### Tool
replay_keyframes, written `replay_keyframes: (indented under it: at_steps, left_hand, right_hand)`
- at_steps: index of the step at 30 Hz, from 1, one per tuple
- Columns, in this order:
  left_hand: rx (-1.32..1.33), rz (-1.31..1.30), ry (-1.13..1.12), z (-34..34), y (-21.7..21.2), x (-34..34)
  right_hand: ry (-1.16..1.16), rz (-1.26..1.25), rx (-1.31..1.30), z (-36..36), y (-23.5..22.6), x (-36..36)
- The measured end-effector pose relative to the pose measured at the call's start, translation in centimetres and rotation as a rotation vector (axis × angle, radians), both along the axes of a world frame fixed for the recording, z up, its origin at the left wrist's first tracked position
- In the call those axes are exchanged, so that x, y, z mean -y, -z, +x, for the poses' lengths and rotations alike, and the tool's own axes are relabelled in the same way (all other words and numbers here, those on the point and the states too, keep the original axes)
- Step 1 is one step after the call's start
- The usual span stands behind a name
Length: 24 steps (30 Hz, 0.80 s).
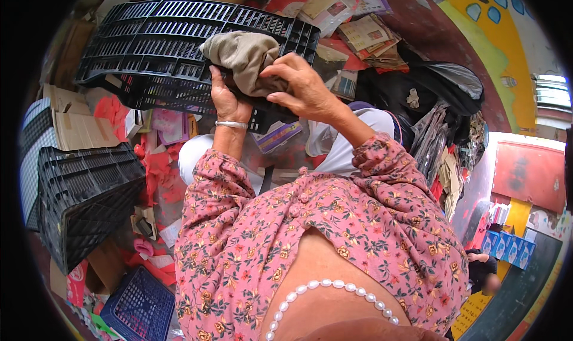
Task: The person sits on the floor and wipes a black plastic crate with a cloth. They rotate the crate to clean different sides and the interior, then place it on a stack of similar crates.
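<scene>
A crumpled grey-beige cloth (242,54) is bunched over the near side of a black slatted plastic crate (161,34). My right hand (304,90) has its bent fingers closed on the right side of the cloth. Just left of it, my left hand (233,107), with a pale bangle at the wrist, lies against the crate's near side below the cloth. Its thumb points up along the cloth's left edge. The other fingers of that hand are hidden, so what they grip does not show.
Another black crate (89,204) stands on its side at the left, below flattened cardboard (83,120). A blue basket (140,305) sits at the lower left. Booklets (370,36) and red paper scraps litter the floor. Black bags (441,90) lie at the right; a person (482,272) is beyond.
</scene>
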<state>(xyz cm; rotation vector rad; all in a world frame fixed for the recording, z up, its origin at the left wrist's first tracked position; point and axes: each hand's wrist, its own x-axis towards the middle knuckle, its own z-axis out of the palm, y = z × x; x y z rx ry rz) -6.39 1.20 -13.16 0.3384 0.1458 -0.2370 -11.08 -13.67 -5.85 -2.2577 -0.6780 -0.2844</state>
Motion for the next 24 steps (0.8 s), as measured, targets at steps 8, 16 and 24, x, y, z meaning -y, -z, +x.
replay_keyframes:
  at_steps: [8,16,24]
  left_hand:
    - [-0.104,0.035,0.014,-0.1,-0.3,0.4]
    - [-0.153,0.14,0.013,-0.3,-0.2,0.1]
    - [-0.108,0.114,0.029,0.2,-0.2,0.2]
  right_hand:
    - [0.185,0.02,0.067,-1.2,0.3,1.9]
    - [0.476,-0.175,-0.057,2.4,-1.4,6.9]
    - [0.299,0.535,-0.447,4.1,-2.8,7.5]
